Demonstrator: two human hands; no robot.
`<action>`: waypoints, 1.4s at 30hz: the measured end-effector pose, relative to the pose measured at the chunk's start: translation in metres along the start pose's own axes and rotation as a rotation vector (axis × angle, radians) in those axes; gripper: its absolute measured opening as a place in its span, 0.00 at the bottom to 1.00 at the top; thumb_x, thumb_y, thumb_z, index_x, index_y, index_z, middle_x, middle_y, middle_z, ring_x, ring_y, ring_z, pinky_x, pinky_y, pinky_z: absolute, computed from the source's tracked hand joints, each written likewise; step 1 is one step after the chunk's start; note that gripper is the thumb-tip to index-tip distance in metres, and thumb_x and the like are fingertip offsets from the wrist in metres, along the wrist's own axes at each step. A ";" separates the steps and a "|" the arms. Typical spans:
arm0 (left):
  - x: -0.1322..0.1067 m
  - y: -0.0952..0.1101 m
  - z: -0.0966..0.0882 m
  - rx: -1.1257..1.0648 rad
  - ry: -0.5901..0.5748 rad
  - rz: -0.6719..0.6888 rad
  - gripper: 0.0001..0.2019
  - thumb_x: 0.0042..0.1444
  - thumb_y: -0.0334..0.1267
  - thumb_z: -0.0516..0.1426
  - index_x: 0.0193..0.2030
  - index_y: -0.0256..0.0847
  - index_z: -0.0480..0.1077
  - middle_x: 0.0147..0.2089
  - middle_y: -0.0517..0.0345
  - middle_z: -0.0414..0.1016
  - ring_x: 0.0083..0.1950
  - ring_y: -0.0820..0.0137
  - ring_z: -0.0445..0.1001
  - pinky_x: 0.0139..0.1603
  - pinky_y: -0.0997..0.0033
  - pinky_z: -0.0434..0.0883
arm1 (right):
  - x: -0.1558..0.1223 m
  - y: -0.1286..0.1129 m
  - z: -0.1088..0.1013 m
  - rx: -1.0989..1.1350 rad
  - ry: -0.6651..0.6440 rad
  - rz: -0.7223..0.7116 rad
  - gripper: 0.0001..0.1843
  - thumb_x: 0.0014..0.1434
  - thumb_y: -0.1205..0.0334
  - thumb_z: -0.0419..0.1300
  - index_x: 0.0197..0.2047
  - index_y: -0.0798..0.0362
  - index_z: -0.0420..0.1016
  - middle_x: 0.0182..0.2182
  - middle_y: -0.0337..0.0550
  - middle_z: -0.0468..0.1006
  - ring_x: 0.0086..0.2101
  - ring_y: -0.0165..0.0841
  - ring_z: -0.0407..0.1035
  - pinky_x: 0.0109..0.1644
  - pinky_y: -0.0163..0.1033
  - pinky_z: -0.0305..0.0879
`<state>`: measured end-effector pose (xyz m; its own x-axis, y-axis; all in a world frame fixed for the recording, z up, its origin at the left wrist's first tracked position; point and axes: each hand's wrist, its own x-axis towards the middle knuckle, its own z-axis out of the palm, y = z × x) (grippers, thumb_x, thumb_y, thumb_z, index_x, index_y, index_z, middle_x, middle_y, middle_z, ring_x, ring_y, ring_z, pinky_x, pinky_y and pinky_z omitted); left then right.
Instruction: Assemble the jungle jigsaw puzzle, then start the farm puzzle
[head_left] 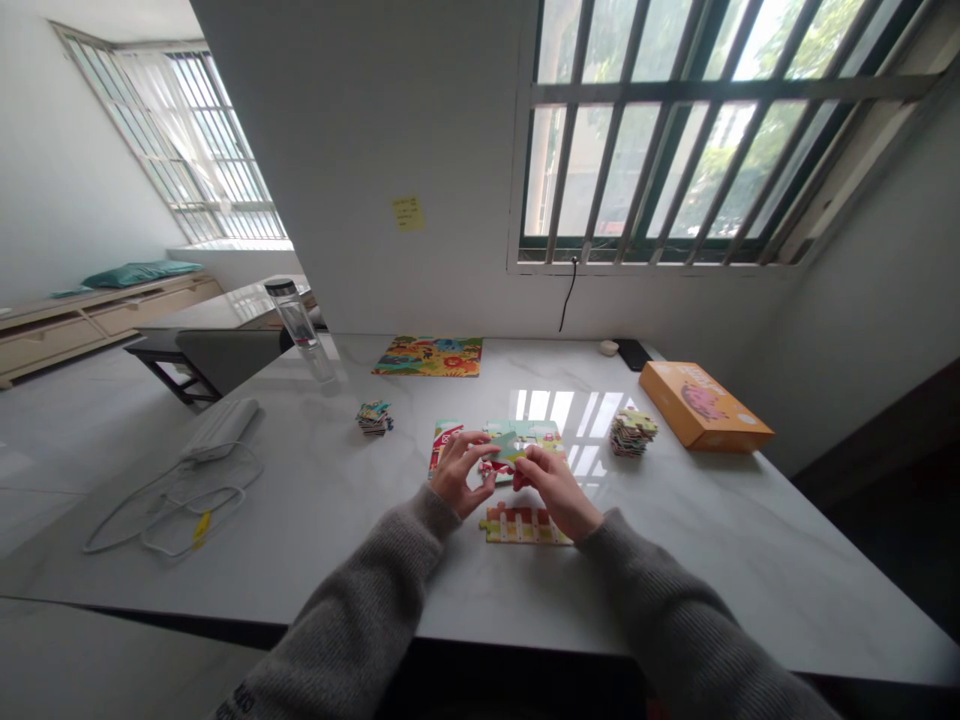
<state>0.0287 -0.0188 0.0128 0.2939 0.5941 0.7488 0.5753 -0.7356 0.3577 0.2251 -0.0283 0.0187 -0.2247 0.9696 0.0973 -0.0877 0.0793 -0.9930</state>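
Inside the worktop's [277, 550] front edge, our right fingers [536, 461] pinch a puzzle piece [505, 446], perhaps for easier viewing, with left fingers [469, 440] parted.

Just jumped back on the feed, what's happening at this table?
A person in grey sleeves is handling a puzzle piece: the right hand pinches it, with the left hand close at its other end. Below the hands lies a partly laid puzzle, and nearer the person is a fence section. Loose pieces stand in a left stack and a right stack, with an orange box beyond the latter.
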 end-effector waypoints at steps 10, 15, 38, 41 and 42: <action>0.004 0.001 -0.004 -0.166 -0.046 -0.038 0.12 0.50 0.26 0.57 0.41 0.43 0.70 0.50 0.52 0.72 0.54 0.61 0.72 0.62 0.51 0.68 | -0.004 -0.012 -0.014 -0.701 -0.097 -0.592 0.11 0.66 0.66 0.55 0.50 0.49 0.71 0.56 0.51 0.71 0.56 0.39 0.67 0.58 0.50 0.67; 0.003 0.002 -0.003 -0.226 -0.081 -0.062 0.09 0.51 0.27 0.57 0.39 0.42 0.70 0.50 0.51 0.71 0.55 0.60 0.71 0.59 0.54 0.71 | -0.002 -0.004 -0.016 -0.762 -0.133 -0.608 0.11 0.66 0.68 0.54 0.50 0.49 0.71 0.57 0.51 0.71 0.58 0.39 0.66 0.61 0.51 0.66; -0.005 -0.017 0.010 0.172 -0.572 -0.134 0.17 0.53 0.42 0.63 0.50 0.46 0.74 0.51 0.53 0.76 0.54 0.55 0.71 0.59 0.51 0.62 | 0.004 -0.004 -0.034 -0.789 0.031 -0.517 0.16 0.65 0.65 0.56 0.56 0.50 0.68 0.45 0.49 0.74 0.43 0.39 0.70 0.46 0.47 0.72; -0.001 -0.026 0.002 0.180 -0.494 -0.145 0.21 0.57 0.43 0.60 0.57 0.44 0.71 0.53 0.50 0.74 0.56 0.55 0.70 0.58 0.53 0.65 | 0.003 -0.005 -0.033 -0.792 0.014 -0.526 0.15 0.65 0.64 0.56 0.55 0.51 0.69 0.45 0.49 0.74 0.43 0.39 0.70 0.48 0.47 0.71; 0.002 -0.031 -0.002 0.184 -0.462 -0.156 0.20 0.59 0.42 0.58 0.59 0.43 0.69 0.54 0.49 0.74 0.56 0.56 0.70 0.58 0.54 0.66 | 0.003 -0.006 -0.033 -0.797 0.010 -0.529 0.14 0.65 0.64 0.56 0.54 0.51 0.69 0.44 0.49 0.74 0.43 0.39 0.70 0.49 0.47 0.71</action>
<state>0.0095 0.0047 0.0045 0.4767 0.8043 0.3549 0.7513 -0.5823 0.3105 0.2568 -0.0181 0.0224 -0.3363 0.7643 0.5502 0.5116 0.6388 -0.5747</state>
